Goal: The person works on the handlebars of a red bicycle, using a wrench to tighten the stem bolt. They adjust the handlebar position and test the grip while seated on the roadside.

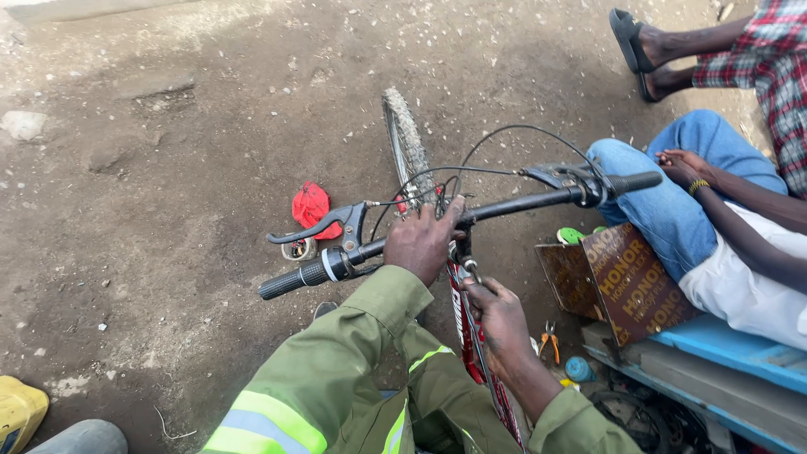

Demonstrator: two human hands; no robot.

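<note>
The bicycle (471, 336) stands upright on the dirt ground (168, 168) in front of me, its front wheel (406, 139) pointing away and its handlebar (521, 203) already mounted with grips, both brake levers (324, 224) and the cables (504, 134) looped in front, so the fitting looks largely done and what remains seems to be setting the stem. My left hand (423, 241) is closed around the bar's middle, holding it steady. My right hand (498, 319) is curled shut just below on the red frame by the stem (461, 248), though whether it grips a small tool I cannot tell, and orange-handled pliers (550, 340) lie untouched near the blue bench (723, 349).
</note>
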